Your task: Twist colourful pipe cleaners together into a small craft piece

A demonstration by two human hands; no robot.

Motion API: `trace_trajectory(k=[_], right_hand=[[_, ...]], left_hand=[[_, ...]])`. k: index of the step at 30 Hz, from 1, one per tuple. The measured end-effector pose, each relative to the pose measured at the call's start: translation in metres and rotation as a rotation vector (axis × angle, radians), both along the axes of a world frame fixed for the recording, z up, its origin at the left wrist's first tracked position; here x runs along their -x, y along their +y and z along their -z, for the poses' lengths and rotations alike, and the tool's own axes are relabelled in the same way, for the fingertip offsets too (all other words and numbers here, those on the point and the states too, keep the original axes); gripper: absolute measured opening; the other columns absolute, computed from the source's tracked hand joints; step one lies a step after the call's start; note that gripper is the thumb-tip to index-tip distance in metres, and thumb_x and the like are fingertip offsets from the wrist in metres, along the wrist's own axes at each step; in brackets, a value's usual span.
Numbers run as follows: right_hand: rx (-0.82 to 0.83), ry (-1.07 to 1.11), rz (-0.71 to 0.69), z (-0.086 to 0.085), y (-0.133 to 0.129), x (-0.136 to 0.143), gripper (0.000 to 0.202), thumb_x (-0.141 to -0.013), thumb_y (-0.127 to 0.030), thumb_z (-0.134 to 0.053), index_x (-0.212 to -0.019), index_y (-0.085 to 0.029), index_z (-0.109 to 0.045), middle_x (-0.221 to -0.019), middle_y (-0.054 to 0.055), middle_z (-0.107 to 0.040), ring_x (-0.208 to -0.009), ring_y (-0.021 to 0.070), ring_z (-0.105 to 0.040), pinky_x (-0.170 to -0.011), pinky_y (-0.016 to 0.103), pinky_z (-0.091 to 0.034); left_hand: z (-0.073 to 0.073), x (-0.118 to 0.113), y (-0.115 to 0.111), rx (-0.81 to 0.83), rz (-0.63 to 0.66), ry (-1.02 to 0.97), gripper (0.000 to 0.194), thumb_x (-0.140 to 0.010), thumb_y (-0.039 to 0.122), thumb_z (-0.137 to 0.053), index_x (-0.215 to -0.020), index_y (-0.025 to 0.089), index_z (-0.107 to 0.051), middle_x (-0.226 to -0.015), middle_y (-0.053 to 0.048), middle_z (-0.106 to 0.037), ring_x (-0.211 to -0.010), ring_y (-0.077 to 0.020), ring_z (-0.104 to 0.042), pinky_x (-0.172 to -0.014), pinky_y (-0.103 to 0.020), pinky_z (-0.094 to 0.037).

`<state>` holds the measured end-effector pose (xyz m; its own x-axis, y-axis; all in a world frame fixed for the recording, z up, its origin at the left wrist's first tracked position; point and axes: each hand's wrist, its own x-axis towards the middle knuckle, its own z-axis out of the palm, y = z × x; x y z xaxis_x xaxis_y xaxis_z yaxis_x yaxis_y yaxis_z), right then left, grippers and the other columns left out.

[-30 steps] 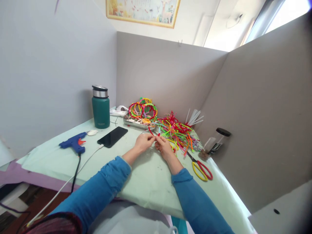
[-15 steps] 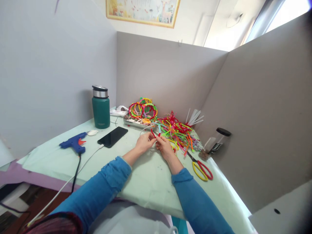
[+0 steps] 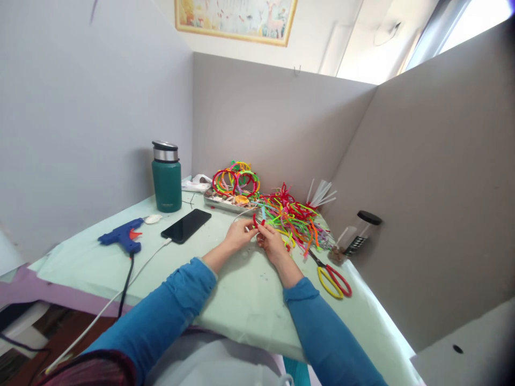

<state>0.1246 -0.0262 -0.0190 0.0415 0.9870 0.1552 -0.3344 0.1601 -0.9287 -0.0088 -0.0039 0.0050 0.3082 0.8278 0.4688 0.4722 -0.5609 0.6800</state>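
Note:
A short bent red pipe cleaner (image 3: pixel 255 220) is pinched between my two hands, its ends pointing up. My left hand (image 3: pixel 240 234) holds it from the left with closed fingertips. From the right, my right hand (image 3: pixel 271 240) grips it between thumb and finger, the other fingers curled under. Just behind my hands lies a tangled pile of colourful pipe cleaners (image 3: pixel 293 214). Rings of twisted pipe cleaners (image 3: pixel 235 181) rest on a metal tray (image 3: pixel 225 204) filled with small pieces.
On the left are a blue glue gun (image 3: pixel 124 235), a black phone (image 3: pixel 186 225) with a white cable and a green bottle (image 3: pixel 167 182). Scissors (image 3: pixel 333 280) lie right of my right hand, near a clear jar (image 3: pixel 358 236). Grey panels surround the table.
The red pipe cleaner's upright end has shifted slightly right and now looks more curved. My left fingertips have moved very little; my right hand stays in place.

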Motion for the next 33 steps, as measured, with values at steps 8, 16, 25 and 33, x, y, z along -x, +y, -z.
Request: trace_trajectory(k=[8, 16, 25, 33], right_hand=[[0.014, -0.001, -0.004, -0.0009, -0.0005, 0.0007, 0.029, -0.063, -0.043, -0.071, -0.07, -0.018, -0.057, -0.062, -0.003, -0.052, -0.05, 0.0069, -0.045, -0.043, 0.02, -0.028], [0.019, -0.021, 0.007, 0.002, 0.0019, 0.0001, 0.029, -0.064, -0.043, -0.07, -0.07, -0.017, -0.058, -0.063, -0.002, -0.054, -0.05, 0.0067, -0.045, -0.042, 0.02, -0.029], [0.04, -0.046, 0.012, 0.0013, 0.0018, -0.0004, 0.032, -0.061, -0.045, -0.071, -0.071, -0.017, -0.059, -0.069, -0.001, -0.057, -0.049, 0.006, -0.046, -0.041, 0.02, -0.029], [0.058, -0.059, 0.02, 0.0018, 0.0014, 0.0007, 0.035, -0.059, -0.047, -0.072, -0.07, -0.017, -0.058, -0.066, -0.001, -0.056, -0.048, 0.006, -0.046, -0.041, 0.02, -0.029]], left_hand=[[0.006, -0.0016, 0.0054, -0.084, -0.027, -0.068, 0.023, -0.072, 0.028, -0.062, -0.091, 0.016, -0.067, -0.073, -0.001, -0.063, -0.056, -0.0073, -0.048, -0.056, -0.02, -0.038], [0.0027, -0.0001, -0.0002, -0.043, -0.032, -0.028, 0.017, -0.075, 0.031, -0.058, -0.077, 0.015, -0.063, -0.066, 0.001, -0.062, -0.056, -0.0081, -0.047, -0.055, -0.02, -0.033], [0.0041, 0.0008, 0.0009, -0.038, -0.033, 0.009, 0.018, -0.078, 0.03, -0.052, -0.072, 0.015, -0.06, -0.062, 0.002, -0.059, -0.056, -0.0087, -0.045, -0.054, -0.02, -0.03], [0.0055, 0.0011, 0.0017, -0.045, -0.065, 0.05, 0.019, -0.079, 0.03, -0.05, -0.077, 0.016, -0.063, -0.068, 0.0, -0.063, -0.058, -0.0095, -0.049, -0.055, -0.021, -0.032]])
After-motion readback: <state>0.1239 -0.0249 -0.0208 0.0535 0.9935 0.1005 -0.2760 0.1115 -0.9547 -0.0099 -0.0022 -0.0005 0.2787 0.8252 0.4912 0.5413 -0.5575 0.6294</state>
